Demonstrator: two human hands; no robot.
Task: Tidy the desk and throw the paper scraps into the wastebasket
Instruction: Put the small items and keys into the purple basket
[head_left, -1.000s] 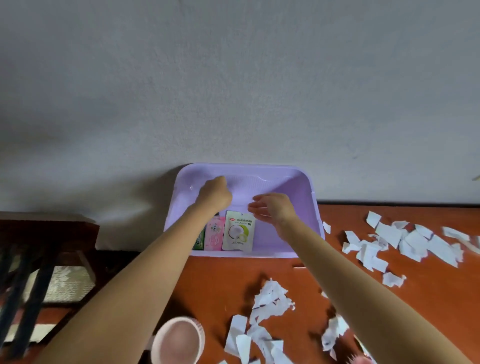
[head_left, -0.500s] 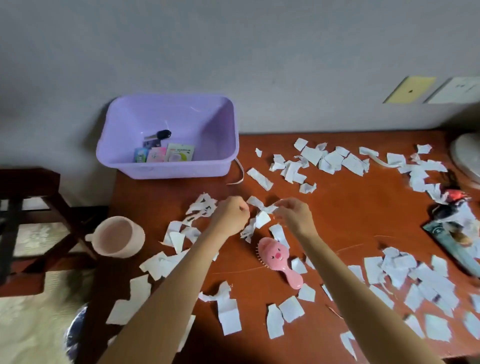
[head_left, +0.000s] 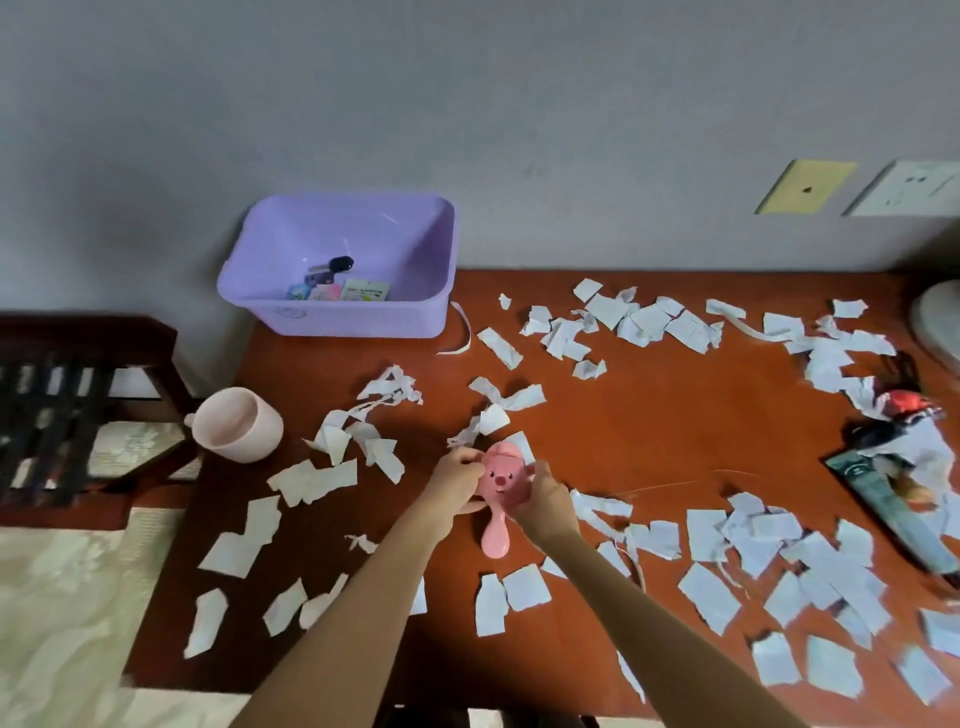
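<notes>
Pink hairbrush between left grip and right grip, both tight on its head.

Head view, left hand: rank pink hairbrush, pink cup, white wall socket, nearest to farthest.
1. pink hairbrush: centre, in the grip of the left hand.
2. pink cup: off to the left.
3. white wall socket: far upper right.

There is only one view, from a camera on the person's head. It looks forward and steeply down on the red-brown desk from close above, facing the grey wall behind it. The edges seem bent, probably by the wide lens.
</notes>
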